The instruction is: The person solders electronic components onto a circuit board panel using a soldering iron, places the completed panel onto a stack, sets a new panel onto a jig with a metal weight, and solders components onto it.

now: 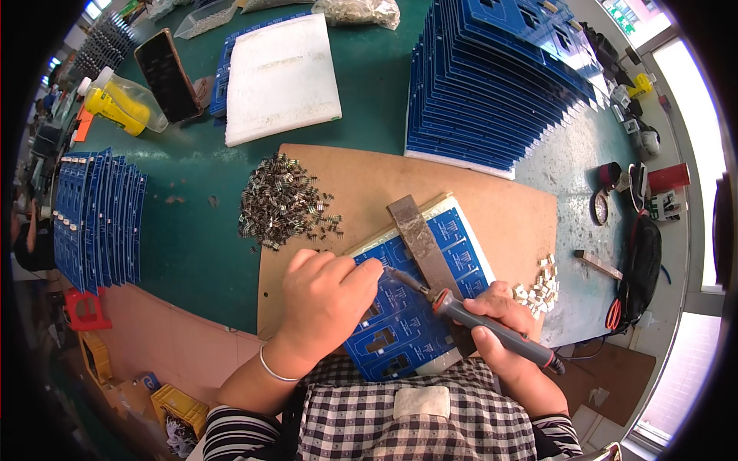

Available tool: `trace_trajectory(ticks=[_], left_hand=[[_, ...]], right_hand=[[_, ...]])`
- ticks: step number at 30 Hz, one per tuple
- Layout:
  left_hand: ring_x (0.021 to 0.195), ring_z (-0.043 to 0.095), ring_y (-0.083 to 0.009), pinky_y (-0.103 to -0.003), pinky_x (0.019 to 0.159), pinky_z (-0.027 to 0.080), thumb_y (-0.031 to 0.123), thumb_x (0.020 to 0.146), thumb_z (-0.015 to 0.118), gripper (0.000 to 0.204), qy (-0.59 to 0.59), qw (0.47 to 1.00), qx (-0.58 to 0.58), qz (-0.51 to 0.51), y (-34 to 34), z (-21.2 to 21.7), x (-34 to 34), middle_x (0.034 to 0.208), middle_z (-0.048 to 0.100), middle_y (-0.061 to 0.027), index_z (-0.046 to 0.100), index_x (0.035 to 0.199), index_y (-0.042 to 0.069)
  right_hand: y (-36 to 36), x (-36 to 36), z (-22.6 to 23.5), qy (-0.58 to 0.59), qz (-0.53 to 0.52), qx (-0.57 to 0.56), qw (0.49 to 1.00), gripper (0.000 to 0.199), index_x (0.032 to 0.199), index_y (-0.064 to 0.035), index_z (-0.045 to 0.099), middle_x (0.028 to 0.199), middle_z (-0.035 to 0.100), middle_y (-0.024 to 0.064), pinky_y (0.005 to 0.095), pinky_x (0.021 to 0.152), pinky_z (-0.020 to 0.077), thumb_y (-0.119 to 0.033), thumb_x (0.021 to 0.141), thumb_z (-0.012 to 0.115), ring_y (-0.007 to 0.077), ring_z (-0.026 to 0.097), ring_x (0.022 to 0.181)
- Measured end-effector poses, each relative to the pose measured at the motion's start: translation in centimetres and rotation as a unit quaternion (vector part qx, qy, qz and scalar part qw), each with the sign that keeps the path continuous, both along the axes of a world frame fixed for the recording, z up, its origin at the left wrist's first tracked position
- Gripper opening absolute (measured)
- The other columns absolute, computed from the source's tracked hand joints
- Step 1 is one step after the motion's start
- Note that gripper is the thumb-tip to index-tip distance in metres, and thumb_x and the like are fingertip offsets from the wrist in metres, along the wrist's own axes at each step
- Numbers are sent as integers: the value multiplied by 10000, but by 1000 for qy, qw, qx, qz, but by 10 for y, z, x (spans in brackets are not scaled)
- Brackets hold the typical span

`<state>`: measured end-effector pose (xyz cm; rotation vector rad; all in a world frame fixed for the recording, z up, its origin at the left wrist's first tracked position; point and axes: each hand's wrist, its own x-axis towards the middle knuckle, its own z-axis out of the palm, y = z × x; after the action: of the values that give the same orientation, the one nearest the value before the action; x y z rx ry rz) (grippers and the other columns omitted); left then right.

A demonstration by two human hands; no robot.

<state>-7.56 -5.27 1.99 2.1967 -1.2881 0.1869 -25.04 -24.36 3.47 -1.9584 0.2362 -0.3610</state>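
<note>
"Starting close to the body, what lies there?"

"A black-and-white checked cloth apron (346, 419), with the near edge of a blue rectangular circuit board (411, 326) right by it. The board is slanted, and a cream-coloured backing (478, 257) shows along its right side."

"And the hands?"

"The right hand (503, 363) is wrapped around the grey handle of a soldering iron (492, 326), gripping it between thumb and fingers. The left hand (327, 300) is curled, thumb and forefinger drawn to a pinch over the board's left part, just beside the iron's tip. Whether they hold anything small, I can't tell."

"What crosses the board?"

"A flat, dark bar (424, 240) with a worn, blotchy face, lying diagonally and passing beneath the iron. Its far end juts beyond the board's edge."

"How much room around that?"

"A band of smooth brown panel (361, 177) shows past the board. Near its far left corner sits a heap of tiny dark parts (280, 201) with shiny pins; by its right edge, a scatter of white blocky pieces (544, 292)."

"Farther out?"

"A broad stretch of dull green tabletop (196, 253) between the panel and a row of upright blue boards (100, 219). Beyond the panel, a rough white foam slab (283, 77) and, to the right, a tall stack of thin blue boards (484, 100)."
</note>
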Motion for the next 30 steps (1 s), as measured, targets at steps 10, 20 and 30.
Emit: trace_trajectory(ticks=[10,20,30], left_hand=[[638,569,-204,-361,674,430,70,764,703,160,78,996,-28,31,17,1,-12,651,520,-23,579,862,97],[549,518,-248,-360,500,401,-24,659,673,211,46,999,-22,-4,3,-4,-21,615,502,-54,522,754,89],[557,530,-247,-365,519,414,-8,665,670,191,45,999,-11,-8,-3,-4,-26,607,506,-49,516,724,90]], right_hand=[[-3,-4,4,-21,12,-41,999,283,937,-16,701,809,703,80,338,777,397,-255,787,685,175,653,700],[-4,-32,8,-39,-9,-39,998,286,956,-16,682,778,678,57,337,775,377,-255,800,686,163,602,664],[-3,-25,1,-29,7,-46,998,285,962,-14,681,842,703,81,337,765,388,-243,794,690,179,620,684]])
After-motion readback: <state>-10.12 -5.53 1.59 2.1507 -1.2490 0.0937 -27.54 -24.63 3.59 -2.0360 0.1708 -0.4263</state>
